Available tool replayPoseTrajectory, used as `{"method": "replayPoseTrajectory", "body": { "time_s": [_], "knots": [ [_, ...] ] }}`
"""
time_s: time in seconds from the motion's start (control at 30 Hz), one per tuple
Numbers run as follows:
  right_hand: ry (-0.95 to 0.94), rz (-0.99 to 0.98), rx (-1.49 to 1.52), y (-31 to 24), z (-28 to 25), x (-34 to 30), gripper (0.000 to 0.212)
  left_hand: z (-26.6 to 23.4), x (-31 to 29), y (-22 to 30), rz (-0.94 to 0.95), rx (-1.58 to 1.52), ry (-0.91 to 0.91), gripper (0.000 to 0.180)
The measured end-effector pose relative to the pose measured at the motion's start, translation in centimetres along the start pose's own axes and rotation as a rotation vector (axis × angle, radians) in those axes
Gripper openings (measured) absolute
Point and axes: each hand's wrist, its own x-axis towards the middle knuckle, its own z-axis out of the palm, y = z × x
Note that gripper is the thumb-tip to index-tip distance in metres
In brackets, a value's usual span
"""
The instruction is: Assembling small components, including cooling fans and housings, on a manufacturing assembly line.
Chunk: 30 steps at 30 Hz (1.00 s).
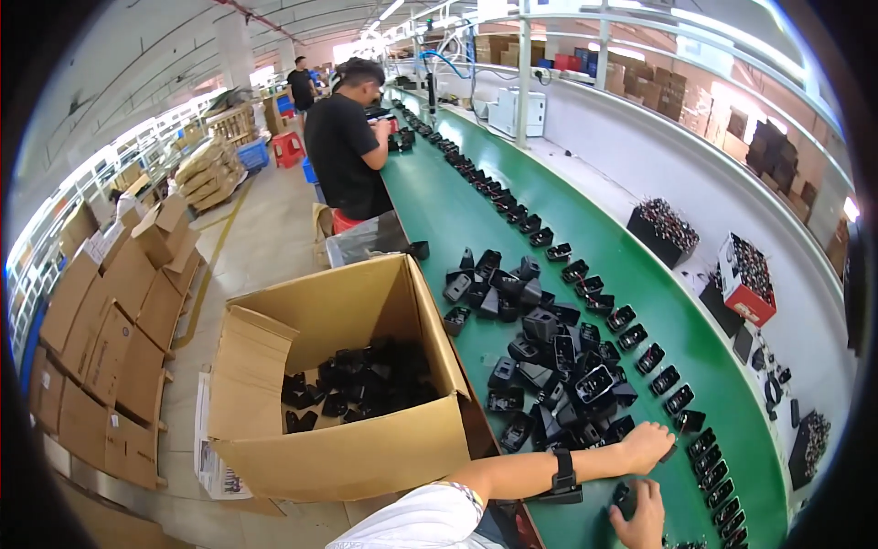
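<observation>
My left arm, with a black wristband [563, 470], reaches across the green bench. My left hand [646, 446] is closed at the edge of the row, its fingers curled over a dark piece that is mostly hidden. Nearer to me, my right hand [644, 518] grips a black plastic housing [625, 499], partly covered by the fingers. A heap of black plastic housings [549, 352] lies to the left of my hands. Beyond my left hand runs a long row of open black housings [679, 399] with small parts and wires inside.
An open cardboard box [338, 462] holding black parts stands left of the green bench [640, 265]. A seated co-worker [343, 146] is farther along. On the right ledge are a black bin [663, 233] and a red-and-white box [750, 284] of wired parts. Stacked cartons [110, 366] stand far left.
</observation>
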Motion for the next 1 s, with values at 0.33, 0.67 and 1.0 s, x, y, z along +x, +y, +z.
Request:
{"method": "replayPoseTrajectory", "body": {
  "time_s": [0.33,0.67,1.0],
  "knots": [
    [-0.069,0.180,-0.009,1.1,0.5,-0.7,0.029,-3.9,-5.2,2.7,-0.045,-0.652,0.074,0.044],
    [-0.107,0.234,-0.120,2.3,1.3,-1.2,0.053,-1.1,-6.0,4.5,-0.083,-0.816,0.020,0.065],
    [-0.085,0.280,0.039,1.0,0.3,-0.3,0.049,-1.4,-6.2,4.2,-0.126,-0.925,0.141,0.068]
  ]
}}
